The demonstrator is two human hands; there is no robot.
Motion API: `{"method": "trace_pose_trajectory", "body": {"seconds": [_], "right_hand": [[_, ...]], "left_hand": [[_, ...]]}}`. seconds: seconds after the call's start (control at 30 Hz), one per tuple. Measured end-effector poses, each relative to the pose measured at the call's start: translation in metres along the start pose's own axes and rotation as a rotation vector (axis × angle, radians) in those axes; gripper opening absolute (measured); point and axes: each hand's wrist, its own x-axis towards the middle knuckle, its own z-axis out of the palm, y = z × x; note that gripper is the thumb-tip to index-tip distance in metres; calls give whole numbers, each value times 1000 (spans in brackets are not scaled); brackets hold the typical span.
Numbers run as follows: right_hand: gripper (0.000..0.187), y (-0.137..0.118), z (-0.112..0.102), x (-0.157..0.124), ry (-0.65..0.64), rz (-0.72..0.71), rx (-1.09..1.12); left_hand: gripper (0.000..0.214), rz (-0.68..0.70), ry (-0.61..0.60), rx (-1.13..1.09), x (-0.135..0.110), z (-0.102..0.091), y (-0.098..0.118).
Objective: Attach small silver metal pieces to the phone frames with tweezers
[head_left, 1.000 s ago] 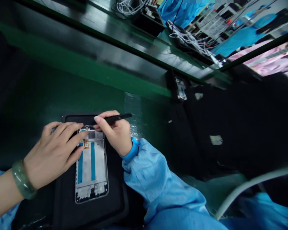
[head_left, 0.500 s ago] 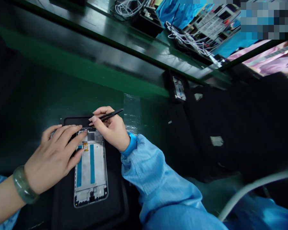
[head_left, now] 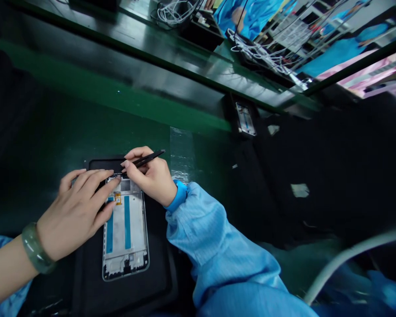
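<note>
The right hand [head_left: 150, 176] was clenched around a pair of black tweezers [head_left: 148, 158], pinching them between thumb and fingers, with their slim end angled up past the knuckles. The left hand [head_left: 74, 215] wasn't gripping; it lay spread over the upper end of a smartphone frame [head_left: 118, 229], its fingertips [head_left: 114, 181] pressing near the top edge. The frame lay flat on a black mat [head_left: 161, 264] near the table's [head_left: 86, 132] near edge, showing two blue strips and a small amber part [head_left: 118, 198]. A jade bangle [head_left: 36, 247] circled the left wrist, and a blue strap [head_left: 180, 196] showed at the right cuff of a blue sleeve [head_left: 214, 246]. A strip of clear tape [head_left: 181, 154] ran across the table just beyond the right hand. Another frame [head_left: 246, 119] stood in a black holder by the table's far edge, below bundled white cables [head_left: 257, 53].
</note>
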Motion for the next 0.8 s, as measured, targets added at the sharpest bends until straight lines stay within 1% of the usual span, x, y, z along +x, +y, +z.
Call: {"method": "trace_pose_trajectory", "body": {"seconds": [0.13,0.33,0.43,0.57,0.63,0.7,0.8], "right_hand": [[12,1,1,0,0,-18,-28],[10,0,1,-1,1,-134,-100],[10,-6,0,-1,-12,-191,-191],[11,-13,0,0,-81,-301,-358],[11,-13,0,0,-103,-348,-407],[10,-10,0,0,-83,-339,-380],[9,-2,0,0,-12,-186,-194]], "left_hand": [[39,-1,24,10,0,2,-1],[38,25,46,38,-1,4,-2],[37,26,53,44,-1,3,-1],[35,24,60,39,0,2,-1],[36,24,54,41,1,2,-1],[36,22,50,44,0,2,-1],[37,15,44,41,0,3,0]]}}
